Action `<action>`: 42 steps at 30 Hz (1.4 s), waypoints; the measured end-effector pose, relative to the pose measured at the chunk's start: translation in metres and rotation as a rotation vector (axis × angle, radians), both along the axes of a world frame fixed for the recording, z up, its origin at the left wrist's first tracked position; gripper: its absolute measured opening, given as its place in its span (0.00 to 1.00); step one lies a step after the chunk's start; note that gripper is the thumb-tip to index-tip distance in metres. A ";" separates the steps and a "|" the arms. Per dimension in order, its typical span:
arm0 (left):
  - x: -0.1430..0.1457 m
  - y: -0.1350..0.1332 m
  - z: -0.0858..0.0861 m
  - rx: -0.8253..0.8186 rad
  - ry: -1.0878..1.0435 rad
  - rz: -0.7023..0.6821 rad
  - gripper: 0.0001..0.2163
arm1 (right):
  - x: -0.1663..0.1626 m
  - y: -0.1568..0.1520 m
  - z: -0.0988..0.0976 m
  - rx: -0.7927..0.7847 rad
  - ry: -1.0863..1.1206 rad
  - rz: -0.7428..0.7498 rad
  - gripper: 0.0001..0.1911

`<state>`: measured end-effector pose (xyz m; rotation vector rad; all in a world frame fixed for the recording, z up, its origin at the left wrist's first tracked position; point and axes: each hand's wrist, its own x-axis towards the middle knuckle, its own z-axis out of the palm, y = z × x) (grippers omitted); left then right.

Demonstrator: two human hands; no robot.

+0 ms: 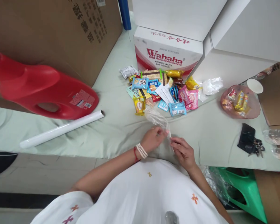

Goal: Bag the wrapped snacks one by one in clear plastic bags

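Near the table's front edge, a clear plastic bag [155, 118] hangs between my two hands, its far end lying toward the heap of snacks. My left hand [154, 137], with beads at the wrist, has its fingers closed on the bag. Just to the right, my right hand [183, 151] pinches the bag's edge between thumb and fingers. Beyond them lies a pile of wrapped snacks [140, 83] in many colours, among them a blue packet [177, 109], a pink packet [193, 99] and a yellow packet [139, 105]. White paper slips [164, 92] rest on the pile.
A white Wahaha carton [169, 53] stands behind the snacks. At left are a red detergent jug [44, 87] and a white roll [63, 129]. On the right sit a pink bowl [226, 112] with snacks, a white paper cup [254, 86], crumpled plastic [212, 86] and keys [259, 147].
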<state>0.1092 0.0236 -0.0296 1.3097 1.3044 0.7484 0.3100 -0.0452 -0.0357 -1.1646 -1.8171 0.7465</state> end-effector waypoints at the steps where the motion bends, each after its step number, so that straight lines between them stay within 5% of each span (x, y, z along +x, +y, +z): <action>1: 0.009 0.002 -0.005 -0.026 -0.028 0.001 0.13 | -0.001 -0.002 0.000 0.012 -0.002 0.002 0.15; 5: 0.016 0.010 -0.022 -0.140 -0.119 0.025 0.12 | 0.004 -0.012 0.000 0.009 0.008 -0.059 0.15; 13: -0.033 -0.001 -0.027 -0.178 -0.017 0.168 0.13 | 0.043 -0.030 -0.008 -0.170 0.005 -0.027 0.18; 20: -0.036 -0.010 -0.025 -0.136 0.093 0.166 0.13 | 0.050 0.011 0.000 -0.431 0.026 -0.420 0.15; 25: -0.041 -0.012 -0.029 0.022 0.241 0.143 0.12 | 0.006 0.033 -0.009 -0.607 0.077 -0.283 0.21; 29: -0.051 -0.009 -0.033 0.165 0.408 0.159 0.09 | -0.007 0.033 -0.018 -0.739 0.250 -0.326 0.19; 33: -0.054 -0.005 -0.032 0.551 0.621 0.220 0.13 | -0.005 0.031 -0.016 -0.830 0.388 -0.368 0.20; 35: -0.053 -0.003 -0.030 0.813 0.645 0.045 0.13 | -0.005 0.030 -0.014 -0.827 0.383 -0.374 0.21; 37: -0.051 0.001 -0.028 1.001 0.592 -0.309 0.11 | -0.007 0.029 -0.011 -0.832 0.351 -0.347 0.21; 39: -0.052 0.007 -0.027 1.045 0.539 -0.624 0.10 | -0.008 0.028 -0.011 -0.846 0.303 -0.288 0.22; 42: -0.059 0.015 -0.026 0.943 0.537 -0.778 0.07 | -0.009 0.026 -0.013 -0.847 0.247 -0.256 0.23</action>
